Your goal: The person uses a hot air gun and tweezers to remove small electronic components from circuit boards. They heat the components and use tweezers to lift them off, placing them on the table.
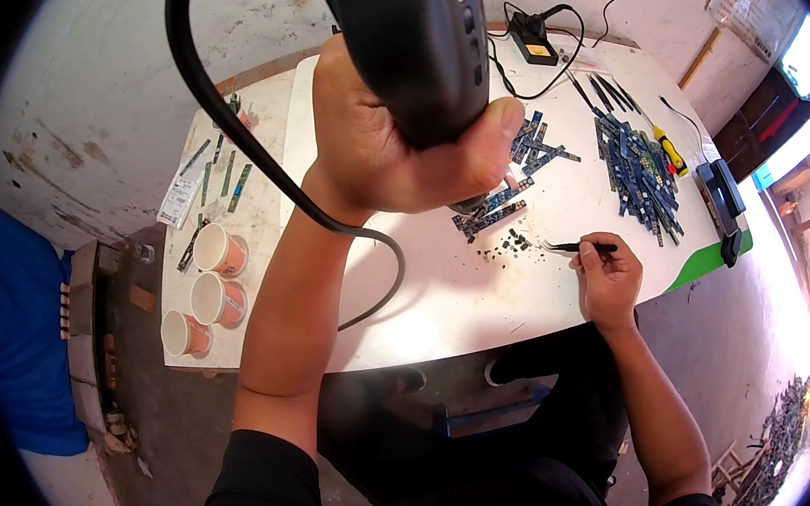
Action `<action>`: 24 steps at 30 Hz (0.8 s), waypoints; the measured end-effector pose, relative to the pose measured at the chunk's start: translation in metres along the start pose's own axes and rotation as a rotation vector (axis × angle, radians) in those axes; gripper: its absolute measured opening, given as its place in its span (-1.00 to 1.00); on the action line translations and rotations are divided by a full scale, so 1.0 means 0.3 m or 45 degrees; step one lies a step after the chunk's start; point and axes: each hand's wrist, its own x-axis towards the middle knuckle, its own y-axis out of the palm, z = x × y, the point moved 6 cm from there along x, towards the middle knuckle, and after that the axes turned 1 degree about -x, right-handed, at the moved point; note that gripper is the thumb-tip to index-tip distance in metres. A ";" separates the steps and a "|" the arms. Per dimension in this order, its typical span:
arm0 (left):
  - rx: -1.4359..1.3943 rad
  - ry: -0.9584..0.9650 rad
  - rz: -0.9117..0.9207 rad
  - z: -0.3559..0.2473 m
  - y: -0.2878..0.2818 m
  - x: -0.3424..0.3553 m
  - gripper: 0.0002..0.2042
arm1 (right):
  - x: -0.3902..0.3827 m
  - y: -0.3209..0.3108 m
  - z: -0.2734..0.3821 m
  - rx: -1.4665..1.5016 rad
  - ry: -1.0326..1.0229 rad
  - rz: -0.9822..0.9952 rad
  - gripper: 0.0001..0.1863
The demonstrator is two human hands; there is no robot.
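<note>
My left hand (376, 144) is wrapped round a black hot-air gun (414, 42) raised close to the camera. Its metal nozzle (470, 205) shows below my fist, over narrow circuit board strips (493, 219) on the white table. How near the nozzle is to them I cannot tell. Between thumb and fingers, my right hand (611, 283) pinches black tweezers (579, 247), their tips pointing left. Small dark chips (519, 241) lie scattered between the tweezer tips and the strips. A thick black cord (233, 127) loops from the gun across my left forearm.
More board strips lie in a loose group (539, 149) and a big pile (638, 172). Several tweezers (614, 93) and a yellow-handled tool (669, 153) rest nearby. A soldering iron stand (536, 48) sits at the back. Three paper cups (218, 300) line the left edge of the table (439, 304).
</note>
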 end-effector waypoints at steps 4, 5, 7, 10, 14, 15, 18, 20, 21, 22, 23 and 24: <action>-0.170 0.017 -0.050 0.022 -0.021 -0.015 -0.92 | -0.039 0.077 0.168 0.002 -0.068 -0.102 -0.92; -0.180 0.013 -0.062 0.026 -0.021 -0.019 -0.92 | -0.054 0.111 0.237 -0.090 -0.178 -0.099 -0.92; -0.092 -0.028 -0.069 -0.012 -0.009 -0.002 -0.92 | -0.084 0.188 0.375 -0.271 -0.402 -0.099 -0.91; -0.030 0.025 -0.028 -0.027 -0.011 0.009 -0.90 | -0.084 0.285 0.459 -0.233 -0.530 -0.076 -0.89; -0.050 0.078 -0.104 -0.022 -0.006 0.024 -0.84 | -0.081 0.335 0.493 -0.392 -0.591 -0.047 -0.87; -0.084 0.057 -0.175 -0.021 -0.003 0.032 -0.79 | -0.082 0.339 0.495 -0.407 -0.591 -0.046 -0.87; -0.090 0.040 -0.158 -0.018 0.005 0.028 -0.79 | -0.083 0.348 0.489 -0.428 -0.582 -0.058 -0.86; -0.088 0.044 -0.151 -0.014 0.008 0.023 -0.79 | -0.083 0.349 0.490 -0.432 -0.578 -0.057 -0.86; -0.084 0.040 -0.151 -0.015 0.006 0.022 -0.79 | -0.083 0.351 0.492 -0.433 -0.579 -0.050 -0.86; -0.080 0.038 -0.153 -0.016 0.005 0.023 -0.79 | -0.082 0.353 0.495 -0.434 -0.579 -0.043 -0.85; -0.084 0.020 -0.155 -0.019 0.005 0.023 -0.79 | -0.084 0.353 0.496 -0.440 -0.590 -0.044 -0.85; -0.090 0.011 -0.157 -0.018 0.006 0.021 -0.79 | -0.085 0.354 0.497 -0.446 -0.600 -0.046 -0.85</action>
